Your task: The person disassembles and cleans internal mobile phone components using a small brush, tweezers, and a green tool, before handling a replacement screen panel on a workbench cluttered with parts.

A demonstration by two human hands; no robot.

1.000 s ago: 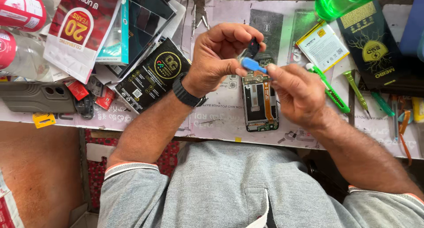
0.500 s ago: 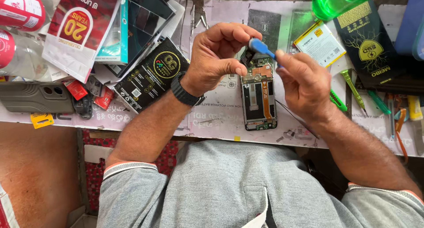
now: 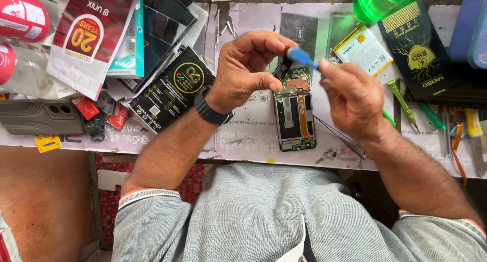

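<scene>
An opened phone (image 3: 294, 115) with its back cover off lies on the worktable (image 3: 243, 135), showing a circuit board and an orange flex cable. My left hand (image 3: 248, 69), with a black watch on the wrist, pinches a small dark part at the phone's top edge. My right hand (image 3: 350, 97) holds a blue plastic pry tool (image 3: 302, 58), its tip pointing at that part just above the phone.
A flat white battery (image 3: 361, 50), a green bottle (image 3: 385, 2) and a black packet (image 3: 421, 48) lie at the back right. Green screwdrivers (image 3: 401, 102) and other tools sit at right. Packets, a black box (image 3: 170, 92) and a grey phone case (image 3: 40, 117) crowd the left.
My right hand has lifted the blue pry tool from the phone's upper part toward the far end, up to my left fingers. The left hand has stayed at the phone's top.
</scene>
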